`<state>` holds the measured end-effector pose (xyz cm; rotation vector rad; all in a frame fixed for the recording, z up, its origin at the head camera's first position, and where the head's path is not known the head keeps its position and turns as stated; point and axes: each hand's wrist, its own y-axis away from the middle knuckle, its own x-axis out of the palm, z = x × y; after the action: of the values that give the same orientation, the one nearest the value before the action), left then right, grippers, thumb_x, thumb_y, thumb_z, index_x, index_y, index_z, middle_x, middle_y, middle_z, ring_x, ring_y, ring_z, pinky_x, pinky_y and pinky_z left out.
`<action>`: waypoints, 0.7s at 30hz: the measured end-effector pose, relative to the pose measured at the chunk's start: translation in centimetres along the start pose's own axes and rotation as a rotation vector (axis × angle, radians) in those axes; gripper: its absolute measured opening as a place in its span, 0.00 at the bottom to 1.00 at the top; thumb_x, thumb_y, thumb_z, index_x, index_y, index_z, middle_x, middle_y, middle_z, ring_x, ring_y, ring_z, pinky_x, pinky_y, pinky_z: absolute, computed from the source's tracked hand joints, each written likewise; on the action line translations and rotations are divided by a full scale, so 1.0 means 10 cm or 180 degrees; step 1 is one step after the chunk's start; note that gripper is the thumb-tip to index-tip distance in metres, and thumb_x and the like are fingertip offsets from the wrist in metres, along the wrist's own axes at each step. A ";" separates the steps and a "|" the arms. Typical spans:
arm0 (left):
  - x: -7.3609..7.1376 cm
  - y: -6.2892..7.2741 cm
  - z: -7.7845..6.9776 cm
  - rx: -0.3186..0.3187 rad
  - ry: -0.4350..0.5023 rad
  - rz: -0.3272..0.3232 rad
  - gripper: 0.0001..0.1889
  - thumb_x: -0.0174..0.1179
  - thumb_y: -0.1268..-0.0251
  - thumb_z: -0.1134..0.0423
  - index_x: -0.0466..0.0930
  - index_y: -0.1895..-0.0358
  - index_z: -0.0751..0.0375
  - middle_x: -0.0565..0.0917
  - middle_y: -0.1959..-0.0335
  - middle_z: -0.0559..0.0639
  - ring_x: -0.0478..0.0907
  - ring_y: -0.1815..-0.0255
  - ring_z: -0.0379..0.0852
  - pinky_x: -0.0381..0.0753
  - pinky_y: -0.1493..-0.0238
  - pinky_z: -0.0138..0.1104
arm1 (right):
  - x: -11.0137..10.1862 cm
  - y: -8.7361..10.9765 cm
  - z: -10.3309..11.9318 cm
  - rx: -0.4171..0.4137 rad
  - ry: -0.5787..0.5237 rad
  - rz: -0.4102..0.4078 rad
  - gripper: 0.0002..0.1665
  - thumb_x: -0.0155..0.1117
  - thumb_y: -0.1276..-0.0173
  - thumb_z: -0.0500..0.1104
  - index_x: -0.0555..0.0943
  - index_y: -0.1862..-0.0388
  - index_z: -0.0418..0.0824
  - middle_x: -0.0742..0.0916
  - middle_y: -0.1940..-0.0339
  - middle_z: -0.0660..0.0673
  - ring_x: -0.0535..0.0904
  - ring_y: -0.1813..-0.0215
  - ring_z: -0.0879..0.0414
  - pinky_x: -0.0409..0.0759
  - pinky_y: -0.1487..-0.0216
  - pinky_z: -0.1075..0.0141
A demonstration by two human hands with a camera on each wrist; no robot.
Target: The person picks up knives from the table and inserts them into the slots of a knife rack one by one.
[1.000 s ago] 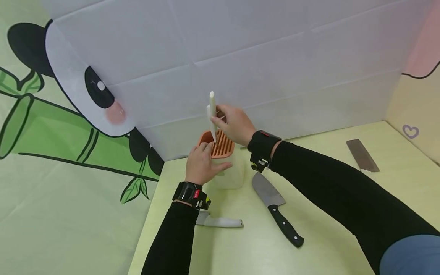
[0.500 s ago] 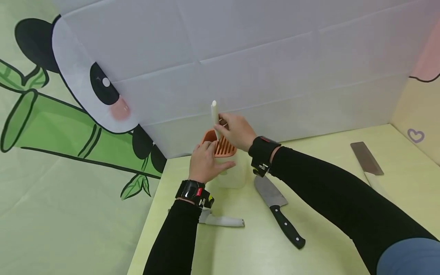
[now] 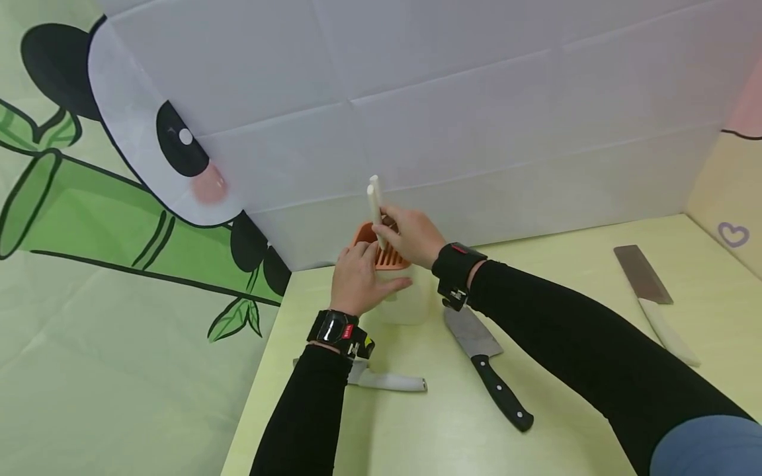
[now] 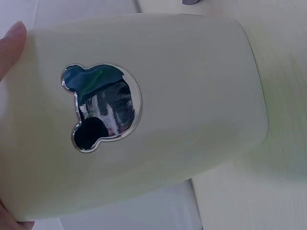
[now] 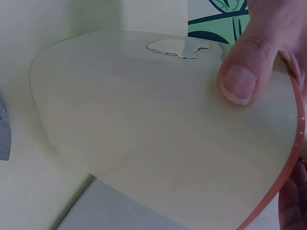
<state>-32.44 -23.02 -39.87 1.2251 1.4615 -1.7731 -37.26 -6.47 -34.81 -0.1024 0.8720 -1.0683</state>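
Note:
In the head view my left hand [image 3: 357,281] grips the top of a pale knife holder [image 3: 405,307], its thumb across the front. The left wrist view shows the holder's smooth side [image 4: 192,86] with a mirror-like bear-shaped emblem [image 4: 105,110]. My right hand [image 3: 415,235] pinches a white-handled knife [image 3: 373,201] upright over the orange slotted top [image 3: 393,260]. Its blade is hidden behind my fingers and the rim. Close behind it rises another white handle [image 3: 376,180]. In the right wrist view, a thumb [image 5: 242,79] presses the holder near its orange rim [image 5: 292,158].
A black-handled knife [image 3: 497,387] lies right of the holder. Another white-handled knife [image 3: 393,381] lies partly under my left forearm. A cleaver [image 3: 644,274] with a pale handle lies at the far right. A white printed backdrop [image 3: 446,119] stands behind the table [image 3: 440,436].
My right hand has lowered the knife toward the slotted top, so its handle stands lower and the blade no longer shows. My left hand stays on the holder. The view has shifted slightly.

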 end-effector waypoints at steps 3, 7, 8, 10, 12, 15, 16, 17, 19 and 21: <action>0.00 -0.01 0.00 -0.0027 -0.0009 0.0018 0.48 0.65 0.56 0.26 0.75 0.38 0.61 0.81 0.52 0.55 0.76 0.50 0.52 0.70 0.43 0.47 | 0.01 0.00 -0.04 -0.0054 0.0072 0.0007 0.16 0.56 0.24 0.45 0.76 0.44 0.37 0.85 0.57 0.43 0.81 0.60 0.54 0.79 0.61 0.64; 0.00 -0.04 -0.01 -0.0039 -0.0015 0.0005 0.48 0.65 0.55 0.26 0.75 0.37 0.60 0.80 0.51 0.55 0.76 0.50 0.52 0.70 0.43 0.48 | 0.02 -0.02 -0.09 -0.0134 0.0225 -0.0004 0.21 0.57 0.25 0.46 0.76 0.39 0.36 0.85 0.57 0.42 0.81 0.61 0.54 0.78 0.62 0.64; 0.00 -0.04 -0.01 -0.0041 -0.0012 -0.0004 0.48 0.65 0.55 0.26 0.75 0.37 0.61 0.80 0.51 0.56 0.76 0.50 0.52 0.69 0.42 0.49 | 0.02 -0.02 -0.10 -0.0153 0.0253 -0.0013 0.22 0.57 0.24 0.46 0.76 0.38 0.36 0.85 0.56 0.42 0.81 0.62 0.54 0.77 0.62 0.64; 0.00 -0.05 -0.02 -0.0044 -0.0003 -0.0025 0.48 0.65 0.55 0.26 0.75 0.37 0.61 0.80 0.51 0.56 0.76 0.50 0.53 0.69 0.42 0.49 | 0.02 -0.03 -0.12 -0.0195 0.0285 -0.0036 0.22 0.57 0.24 0.46 0.76 0.38 0.35 0.85 0.57 0.42 0.80 0.64 0.54 0.76 0.64 0.64; 0.01 -0.05 -0.02 -0.0050 0.0002 -0.0037 0.48 0.66 0.55 0.27 0.75 0.37 0.61 0.80 0.51 0.56 0.76 0.50 0.53 0.70 0.43 0.49 | 0.03 -0.03 -0.14 -0.0231 0.0321 -0.0054 0.22 0.57 0.24 0.46 0.76 0.38 0.35 0.85 0.58 0.42 0.79 0.66 0.55 0.75 0.66 0.65; 0.03 -0.06 -0.02 -0.0046 -0.0026 -0.0043 0.49 0.65 0.55 0.26 0.75 0.36 0.60 0.81 0.52 0.55 0.76 0.50 0.52 0.70 0.43 0.48 | 0.04 -0.03 -0.18 -0.0268 0.0362 -0.0071 0.21 0.57 0.25 0.45 0.76 0.39 0.35 0.84 0.63 0.44 0.76 0.70 0.56 0.73 0.69 0.65; 0.05 -0.06 -0.02 -0.0045 -0.0039 -0.0043 0.49 0.65 0.55 0.26 0.75 0.36 0.60 0.81 0.52 0.55 0.76 0.51 0.52 0.69 0.42 0.48 | 0.05 -0.03 -0.19 -0.0273 0.0381 -0.0077 0.21 0.57 0.25 0.45 0.76 0.39 0.35 0.83 0.65 0.44 0.76 0.71 0.56 0.72 0.69 0.65; 0.06 -0.06 -0.02 -0.0043 -0.0055 -0.0050 0.49 0.65 0.55 0.26 0.75 0.37 0.60 0.81 0.53 0.55 0.76 0.51 0.52 0.69 0.42 0.49 | 0.06 -0.03 -0.20 -0.0274 0.0407 -0.0081 0.21 0.57 0.25 0.46 0.77 0.40 0.35 0.83 0.66 0.45 0.75 0.71 0.56 0.71 0.70 0.65; 0.07 -0.06 -0.02 -0.0032 -0.0086 -0.0071 0.48 0.64 0.56 0.25 0.76 0.39 0.61 0.81 0.55 0.54 0.76 0.53 0.52 0.70 0.44 0.48 | 0.07 -0.03 -0.23 -0.0278 0.0411 -0.0106 0.22 0.57 0.25 0.45 0.76 0.38 0.35 0.83 0.67 0.45 0.75 0.72 0.55 0.71 0.70 0.65; 0.09 -0.07 -0.02 -0.0032 -0.0085 -0.0101 0.47 0.65 0.56 0.26 0.77 0.40 0.61 0.81 0.57 0.53 0.76 0.55 0.51 0.71 0.47 0.47 | 0.09 -0.02 -0.26 -0.0298 0.0380 -0.0128 0.24 0.59 0.26 0.44 0.74 0.36 0.35 0.84 0.65 0.45 0.77 0.70 0.55 0.73 0.69 0.65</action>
<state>-33.29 -22.49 -40.31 1.1749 1.4806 -1.7941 -38.95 -6.41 -37.00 -0.1360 1.0317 -1.0795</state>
